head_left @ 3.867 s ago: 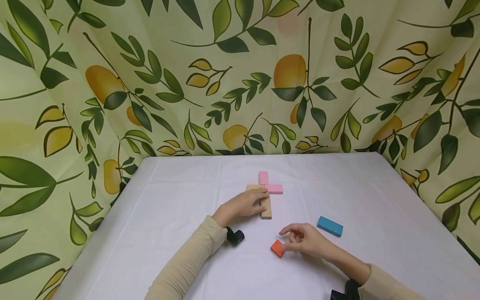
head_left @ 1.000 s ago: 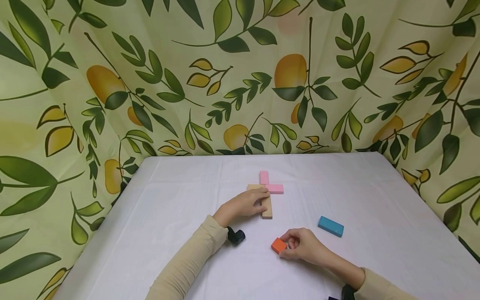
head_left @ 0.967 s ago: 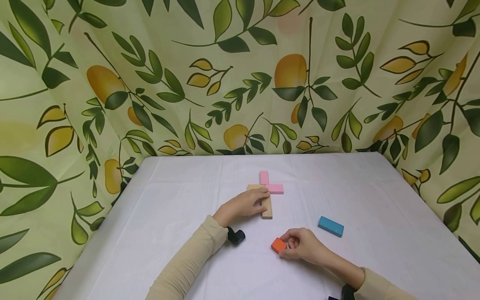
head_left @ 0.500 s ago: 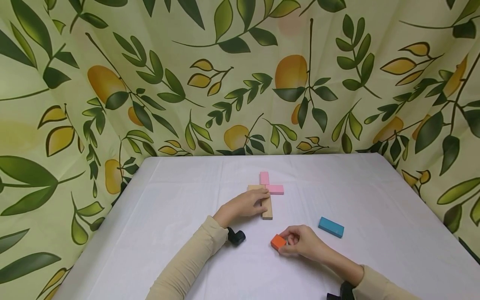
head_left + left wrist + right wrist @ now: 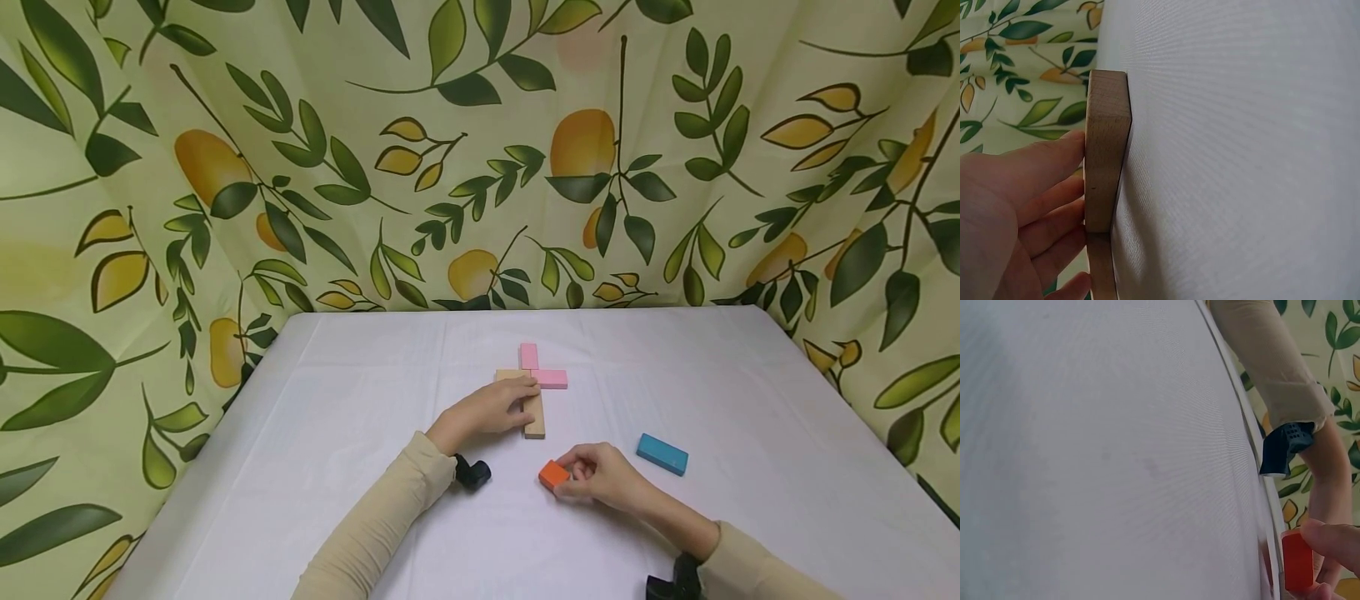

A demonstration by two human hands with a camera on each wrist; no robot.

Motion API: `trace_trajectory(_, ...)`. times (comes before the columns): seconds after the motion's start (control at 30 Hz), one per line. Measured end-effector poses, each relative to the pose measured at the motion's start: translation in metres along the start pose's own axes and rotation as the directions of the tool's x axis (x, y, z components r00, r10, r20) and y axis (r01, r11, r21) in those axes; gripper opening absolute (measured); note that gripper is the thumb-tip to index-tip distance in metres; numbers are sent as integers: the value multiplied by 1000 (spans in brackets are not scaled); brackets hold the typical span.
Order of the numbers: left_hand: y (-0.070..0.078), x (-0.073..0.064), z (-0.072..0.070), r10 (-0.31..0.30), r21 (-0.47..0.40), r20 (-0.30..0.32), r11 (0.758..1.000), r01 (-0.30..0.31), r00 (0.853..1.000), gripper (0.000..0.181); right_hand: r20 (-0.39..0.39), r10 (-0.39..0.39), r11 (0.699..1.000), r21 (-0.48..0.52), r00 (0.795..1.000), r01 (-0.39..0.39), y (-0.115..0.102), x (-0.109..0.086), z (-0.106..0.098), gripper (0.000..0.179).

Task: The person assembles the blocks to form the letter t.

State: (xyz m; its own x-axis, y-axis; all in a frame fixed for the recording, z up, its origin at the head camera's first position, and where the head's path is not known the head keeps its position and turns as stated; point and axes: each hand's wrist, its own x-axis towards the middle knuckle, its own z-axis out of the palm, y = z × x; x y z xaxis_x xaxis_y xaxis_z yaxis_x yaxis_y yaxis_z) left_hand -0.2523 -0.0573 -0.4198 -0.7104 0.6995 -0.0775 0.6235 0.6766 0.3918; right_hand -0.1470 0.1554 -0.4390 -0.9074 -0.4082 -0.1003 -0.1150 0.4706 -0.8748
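Note:
My left hand rests with its fingertips on two wooden blocks laid end against side, one running away from me and one sideways, partly covered by the hand. In the left wrist view, the thumb and fingers lie against the upper face of a wooden block. My right hand pinches an orange block between thumb and index finger, nearer to me than the wooden ones. The right wrist view shows the orange block at its lower right, the thumb at its top end.
Two pink blocks, one upright in view and one sideways, adjoin the wooden blocks. A blue block lies just beyond my right hand. A white cloth covers the table, and a leaf-patterned curtain hangs behind it.
The right thumb and index finger have come together on the orange block. That hand has since moved it slightly away from me and leftward. The left hand stays on the wooden blocks.

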Motion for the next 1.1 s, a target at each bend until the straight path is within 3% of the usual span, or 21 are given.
trace_trajectory(0.23, -1, 1, 0, 6, -2, -1, 1000, -6, 1000, 50, -26, 11, 1000, -21, 1000, -12, 1, 5, 0, 39)
trace_trajectory(1.1, -1, 2, 1, -2, 5, 1, 1000, 2, 1000, 50, -63, 128, 990, 64, 990, -124, 1, 18, 3, 42)
